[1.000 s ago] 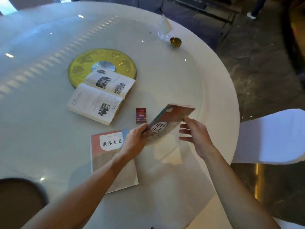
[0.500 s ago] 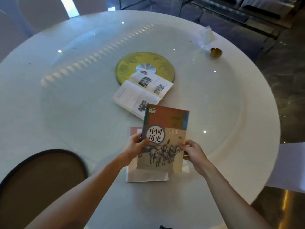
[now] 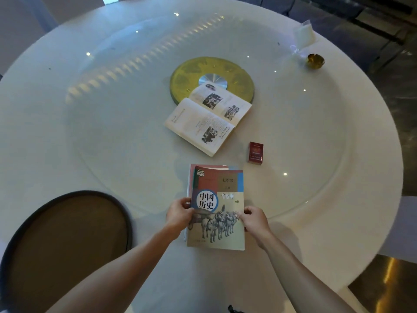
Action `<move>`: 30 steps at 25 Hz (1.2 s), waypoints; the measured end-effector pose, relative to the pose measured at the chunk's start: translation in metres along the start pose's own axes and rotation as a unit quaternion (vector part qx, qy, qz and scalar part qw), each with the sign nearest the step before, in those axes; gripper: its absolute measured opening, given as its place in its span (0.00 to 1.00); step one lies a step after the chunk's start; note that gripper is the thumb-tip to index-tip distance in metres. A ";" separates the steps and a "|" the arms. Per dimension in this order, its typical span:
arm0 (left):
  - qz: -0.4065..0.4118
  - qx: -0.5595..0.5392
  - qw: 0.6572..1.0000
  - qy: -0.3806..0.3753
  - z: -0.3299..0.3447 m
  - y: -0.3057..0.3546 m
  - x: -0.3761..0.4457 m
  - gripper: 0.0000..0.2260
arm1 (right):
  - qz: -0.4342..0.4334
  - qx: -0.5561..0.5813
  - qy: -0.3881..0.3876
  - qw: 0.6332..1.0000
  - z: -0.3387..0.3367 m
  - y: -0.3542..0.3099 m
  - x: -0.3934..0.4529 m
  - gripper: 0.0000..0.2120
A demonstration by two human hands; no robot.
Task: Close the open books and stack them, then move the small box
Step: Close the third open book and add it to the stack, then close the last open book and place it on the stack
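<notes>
A closed history book with horses on its cover [image 3: 217,213] lies on top of another closed book [image 3: 191,175], of which only a thin strip shows along the left and top. My left hand [image 3: 179,214] grips the top book's left edge and my right hand [image 3: 255,219] grips its right edge. Farther away an open book [image 3: 207,119] lies face up, partly over a yellow disc. A small red box [image 3: 256,152] stands just right of the open book, beyond the stack.
The round white table [image 3: 361,177] has a glass turntable with a yellow centre disc [image 3: 194,71]. A small gold bowl [image 3: 315,61] and a white packet [image 3: 303,35] sit at the far right. A brown round chair seat [image 3: 65,245] is at the near left.
The horse-cover book went from tilted in the air at the right to flat on the other closed book. Both hands came down with it. The camera view shifted left.
</notes>
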State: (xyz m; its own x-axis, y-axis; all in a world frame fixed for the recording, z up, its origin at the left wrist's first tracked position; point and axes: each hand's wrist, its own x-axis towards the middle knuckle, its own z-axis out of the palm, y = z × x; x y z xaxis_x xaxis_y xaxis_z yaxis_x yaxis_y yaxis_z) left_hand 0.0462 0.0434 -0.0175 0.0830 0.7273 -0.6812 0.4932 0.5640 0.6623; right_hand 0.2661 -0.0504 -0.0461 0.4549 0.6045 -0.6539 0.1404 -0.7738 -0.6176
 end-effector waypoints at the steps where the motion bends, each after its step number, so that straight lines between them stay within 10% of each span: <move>1: 0.004 0.015 1.000 0.002 -0.001 -0.002 0.001 0.15 | -0.006 -0.017 0.009 1.000 0.003 0.003 0.002 0.14; 20: 0.043 0.135 0.988 0.056 0.000 0.008 0.014 0.14 | -0.091 -0.255 0.060 0.961 0.006 -0.025 0.018 0.11; 30: -0.036 -0.171 0.981 0.080 -0.009 0.129 0.116 0.23 | -0.101 0.063 0.039 0.992 -0.040 -0.162 0.142 0.20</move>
State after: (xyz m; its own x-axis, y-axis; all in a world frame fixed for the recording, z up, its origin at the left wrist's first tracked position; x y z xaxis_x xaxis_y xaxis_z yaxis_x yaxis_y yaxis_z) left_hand 0.1119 0.2042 -0.0087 -0.0917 0.7175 -0.6905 0.1719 0.6944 0.6988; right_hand 0.3429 0.1531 -0.0215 0.4964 0.7243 -0.4785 0.1261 -0.6055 -0.7858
